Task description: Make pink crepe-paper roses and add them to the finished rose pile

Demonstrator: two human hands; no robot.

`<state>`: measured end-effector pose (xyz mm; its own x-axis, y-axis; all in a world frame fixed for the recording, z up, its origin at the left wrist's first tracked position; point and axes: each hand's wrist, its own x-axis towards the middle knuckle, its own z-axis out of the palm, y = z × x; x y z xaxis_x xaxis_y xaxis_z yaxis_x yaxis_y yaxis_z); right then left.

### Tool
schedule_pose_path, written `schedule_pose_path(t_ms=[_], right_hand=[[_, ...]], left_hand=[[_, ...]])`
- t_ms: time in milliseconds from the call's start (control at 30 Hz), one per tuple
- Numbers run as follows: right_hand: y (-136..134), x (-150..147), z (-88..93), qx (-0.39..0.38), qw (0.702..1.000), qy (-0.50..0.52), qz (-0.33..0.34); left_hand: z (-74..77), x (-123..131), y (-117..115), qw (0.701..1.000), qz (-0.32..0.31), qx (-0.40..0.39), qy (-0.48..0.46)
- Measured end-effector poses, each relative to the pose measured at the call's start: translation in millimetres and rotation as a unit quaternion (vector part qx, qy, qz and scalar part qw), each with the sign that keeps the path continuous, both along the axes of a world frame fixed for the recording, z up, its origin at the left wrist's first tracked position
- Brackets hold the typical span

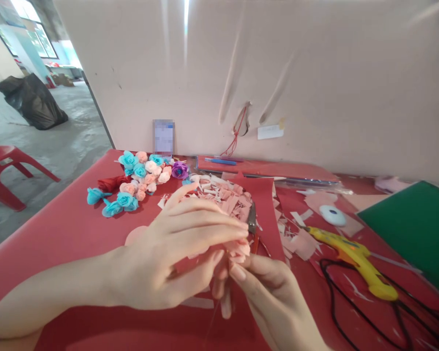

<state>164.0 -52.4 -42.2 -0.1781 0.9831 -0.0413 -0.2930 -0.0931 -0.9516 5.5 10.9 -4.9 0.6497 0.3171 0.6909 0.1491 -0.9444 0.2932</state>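
A small pink paper flower is held low over the red table, pinched between both my hands. My left hand reaches in from the left, its fingers stretched over the flower and its thumb pressed against it. My right hand comes up from below, fingertips closed on the flower's lower part. Just behind them lies a heap of pink paper scraps, with scissors beside it.
A cluster of finished blue, pink and purple paper roses lies at the back left. A yellow glue gun with a black cord lies to the right, near a white tape roll and green sheet. A wall board stands behind; a red chair sits off-table left.
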Motion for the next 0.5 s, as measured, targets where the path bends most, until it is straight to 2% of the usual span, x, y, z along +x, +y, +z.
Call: schedule_pose_path(t_ms=[167,300,400,500], right_hand=[[-2.9,-2.6,4.4,-0.041,0.999,0.014,-0.026],[-2.8,-2.3,5.5,-0.059,0.998,0.027,-0.024],[-2.6,-1.6,3.9,-0.064,0.998,0.024,-0.01],[-1.9,-1.2,0.0,-0.051,0.998,0.032,0.019]], left_hand=[[-0.9,3.1,0.3,1.0,0.01,-0.006,-0.028],[0.5,3.7,-0.6,0.999,0.045,0.027,-0.016],[-0.4,4.8,-0.8,0.989,0.1,0.104,-0.032],[-7.6,4.3,0.2,0.966,0.116,0.222,-0.056]])
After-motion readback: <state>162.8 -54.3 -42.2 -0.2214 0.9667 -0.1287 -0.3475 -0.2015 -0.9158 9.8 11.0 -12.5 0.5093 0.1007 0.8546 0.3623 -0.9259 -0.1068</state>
